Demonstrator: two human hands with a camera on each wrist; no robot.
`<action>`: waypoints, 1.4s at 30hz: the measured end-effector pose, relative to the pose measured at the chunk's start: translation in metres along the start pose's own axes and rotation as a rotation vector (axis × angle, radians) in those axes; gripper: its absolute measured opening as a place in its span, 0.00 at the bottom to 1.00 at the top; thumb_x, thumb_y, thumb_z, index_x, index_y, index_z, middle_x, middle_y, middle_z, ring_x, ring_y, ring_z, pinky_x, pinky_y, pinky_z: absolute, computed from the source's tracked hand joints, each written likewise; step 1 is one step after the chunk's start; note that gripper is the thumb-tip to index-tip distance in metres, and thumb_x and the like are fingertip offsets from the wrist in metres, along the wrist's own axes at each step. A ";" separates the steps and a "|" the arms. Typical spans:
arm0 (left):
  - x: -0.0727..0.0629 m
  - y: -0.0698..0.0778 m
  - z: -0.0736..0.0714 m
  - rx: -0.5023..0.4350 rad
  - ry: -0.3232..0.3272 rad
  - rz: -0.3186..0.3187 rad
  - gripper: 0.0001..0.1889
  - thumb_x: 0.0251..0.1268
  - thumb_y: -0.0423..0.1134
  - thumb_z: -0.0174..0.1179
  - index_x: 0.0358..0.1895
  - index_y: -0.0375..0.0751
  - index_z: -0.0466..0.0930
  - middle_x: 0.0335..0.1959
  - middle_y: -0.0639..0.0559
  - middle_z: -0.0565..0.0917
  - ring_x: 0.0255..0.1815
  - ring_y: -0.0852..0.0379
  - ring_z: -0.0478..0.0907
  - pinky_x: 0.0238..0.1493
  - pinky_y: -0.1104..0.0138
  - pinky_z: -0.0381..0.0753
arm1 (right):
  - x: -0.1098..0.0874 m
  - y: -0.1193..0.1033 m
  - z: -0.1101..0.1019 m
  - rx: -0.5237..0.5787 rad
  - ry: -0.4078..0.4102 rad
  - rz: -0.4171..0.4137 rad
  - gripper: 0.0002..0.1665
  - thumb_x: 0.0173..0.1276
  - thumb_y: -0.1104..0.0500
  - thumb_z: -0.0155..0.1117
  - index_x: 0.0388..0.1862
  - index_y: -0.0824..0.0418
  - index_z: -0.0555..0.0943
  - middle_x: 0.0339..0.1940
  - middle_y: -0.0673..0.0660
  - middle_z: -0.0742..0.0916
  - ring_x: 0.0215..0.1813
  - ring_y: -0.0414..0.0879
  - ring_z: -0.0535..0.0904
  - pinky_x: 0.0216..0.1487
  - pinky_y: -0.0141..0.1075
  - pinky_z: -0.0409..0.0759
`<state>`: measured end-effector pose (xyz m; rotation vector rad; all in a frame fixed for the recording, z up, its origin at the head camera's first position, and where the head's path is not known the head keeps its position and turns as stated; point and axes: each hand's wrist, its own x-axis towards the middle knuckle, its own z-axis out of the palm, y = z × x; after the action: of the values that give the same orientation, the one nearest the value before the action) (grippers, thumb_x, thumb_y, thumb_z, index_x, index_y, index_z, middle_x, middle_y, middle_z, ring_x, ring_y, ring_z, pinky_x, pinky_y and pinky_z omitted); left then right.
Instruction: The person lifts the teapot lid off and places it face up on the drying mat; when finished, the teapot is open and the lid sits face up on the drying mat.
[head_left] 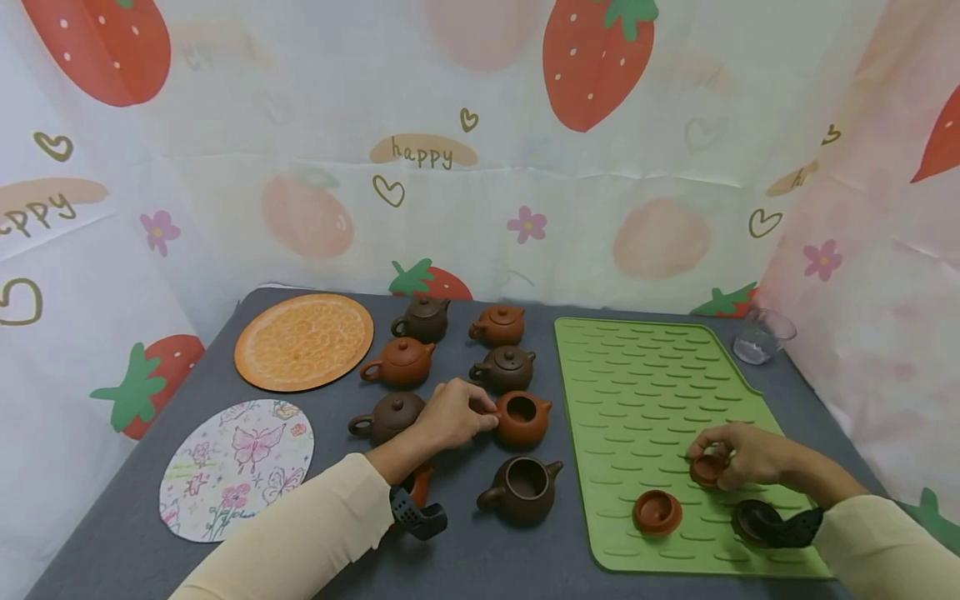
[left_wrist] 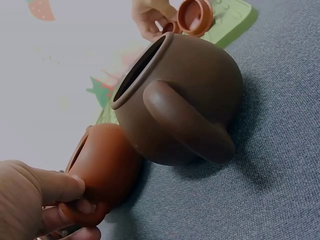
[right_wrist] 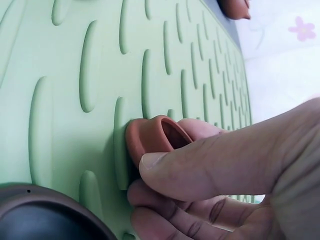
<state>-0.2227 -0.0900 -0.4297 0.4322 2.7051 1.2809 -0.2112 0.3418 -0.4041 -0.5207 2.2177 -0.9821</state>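
Note:
My left hand (head_left: 459, 414) pinches the handle of a lidless red-brown teapot (head_left: 522, 421), thumb and fingers round it in the left wrist view. Nearer me stands a lidless dark brown teapot (head_left: 525, 490), its handle toward the left wrist camera. On the green mat (head_left: 622, 400), my right hand (head_left: 750, 454) holds a red-brown teapot lid (head_left: 707, 471) upside down between thumb and fingers, its hollow side up. Another red-brown lid (head_left: 656, 511) lies upturned on the mat, and a dark brown lid (head_left: 752, 523) sits beneath the right wrist, partly hidden by the wrist strap.
Several lidded teapots stand in two columns, among them a red-brown one (head_left: 405, 362) and a dark one (head_left: 508, 368). Another red-brown teapot is mostly hidden under my left forearm. Left are an orange round mat (head_left: 303, 342) and a butterfly mat (head_left: 240, 467); a clear cup (head_left: 761, 337) stands far right.

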 end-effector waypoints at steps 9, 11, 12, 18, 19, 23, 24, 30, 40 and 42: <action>0.000 0.001 0.000 0.008 -0.002 0.019 0.02 0.61 0.37 0.68 0.36 0.45 0.87 0.27 0.59 0.81 0.24 0.60 0.77 0.26 0.65 0.76 | -0.004 -0.001 -0.002 0.003 0.020 0.037 0.30 0.47 0.77 0.60 0.54 0.73 0.75 0.31 0.59 0.75 0.27 0.46 0.65 0.23 0.36 0.60; 0.000 0.001 0.000 0.005 -0.004 0.023 0.03 0.61 0.37 0.68 0.36 0.45 0.87 0.26 0.58 0.81 0.24 0.60 0.76 0.25 0.65 0.76 | -0.004 0.000 -0.003 -0.005 0.022 0.031 0.30 0.48 0.76 0.60 0.55 0.74 0.74 0.30 0.58 0.74 0.27 0.45 0.65 0.23 0.36 0.61; -0.001 0.002 -0.001 0.003 -0.005 0.023 0.03 0.61 0.37 0.68 0.37 0.44 0.87 0.26 0.58 0.81 0.24 0.60 0.77 0.25 0.64 0.76 | -0.004 0.000 -0.004 -0.007 0.021 0.026 0.30 0.49 0.76 0.60 0.55 0.74 0.74 0.30 0.58 0.74 0.27 0.45 0.65 0.24 0.36 0.61; -0.002 0.009 -0.006 0.020 0.003 0.019 0.07 0.62 0.37 0.67 0.41 0.42 0.86 0.29 0.56 0.81 0.24 0.60 0.77 0.26 0.64 0.77 | -0.009 -0.002 -0.009 0.009 0.045 0.024 0.29 0.57 0.70 0.65 0.58 0.76 0.70 0.33 0.59 0.73 0.24 0.42 0.66 0.23 0.35 0.65; -0.002 0.010 -0.007 0.028 0.005 0.022 0.07 0.61 0.38 0.68 0.41 0.41 0.86 0.30 0.55 0.81 0.24 0.60 0.77 0.26 0.64 0.77 | -0.011 -0.003 -0.011 0.002 0.062 0.028 0.30 0.58 0.69 0.65 0.59 0.76 0.70 0.34 0.60 0.74 0.25 0.43 0.67 0.24 0.36 0.67; -0.004 0.018 -0.014 0.049 0.020 0.049 0.09 0.61 0.37 0.68 0.43 0.39 0.86 0.30 0.55 0.81 0.26 0.61 0.77 0.29 0.63 0.77 | -0.016 -0.010 -0.015 -0.037 0.149 0.042 0.32 0.62 0.64 0.66 0.63 0.74 0.69 0.44 0.65 0.74 0.37 0.51 0.73 0.31 0.42 0.73; -0.005 0.020 -0.017 0.050 0.028 0.057 0.09 0.61 0.37 0.68 0.43 0.39 0.86 0.30 0.55 0.81 0.26 0.60 0.77 0.30 0.63 0.77 | -0.017 -0.012 -0.016 -0.047 0.169 0.043 0.32 0.62 0.63 0.67 0.64 0.73 0.69 0.46 0.66 0.74 0.40 0.53 0.73 0.33 0.44 0.75; -0.010 0.031 -0.030 0.024 0.096 0.106 0.08 0.60 0.36 0.68 0.42 0.42 0.86 0.30 0.56 0.82 0.27 0.60 0.77 0.29 0.63 0.77 | -0.022 -0.027 -0.020 -0.066 0.248 -0.001 0.33 0.65 0.58 0.67 0.66 0.69 0.68 0.49 0.67 0.75 0.47 0.55 0.76 0.40 0.49 0.78; -0.022 0.045 -0.056 -0.046 0.157 0.124 0.10 0.60 0.37 0.68 0.45 0.45 0.86 0.33 0.56 0.84 0.34 0.55 0.82 0.32 0.64 0.79 | -0.025 -0.053 -0.018 -0.073 0.300 -0.102 0.30 0.70 0.58 0.63 0.67 0.65 0.68 0.50 0.63 0.77 0.48 0.55 0.79 0.42 0.48 0.78; -0.025 0.045 -0.062 -0.061 0.172 0.130 0.10 0.60 0.37 0.69 0.45 0.44 0.86 0.34 0.55 0.85 0.34 0.55 0.82 0.31 0.64 0.80 | -0.024 -0.058 -0.016 -0.080 0.307 -0.116 0.29 0.70 0.58 0.62 0.67 0.64 0.69 0.50 0.63 0.78 0.48 0.54 0.79 0.41 0.47 0.78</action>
<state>-0.2039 -0.1163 -0.3561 0.5215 2.8089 1.4955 -0.2000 0.3262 -0.3421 -0.5713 2.5318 -1.0976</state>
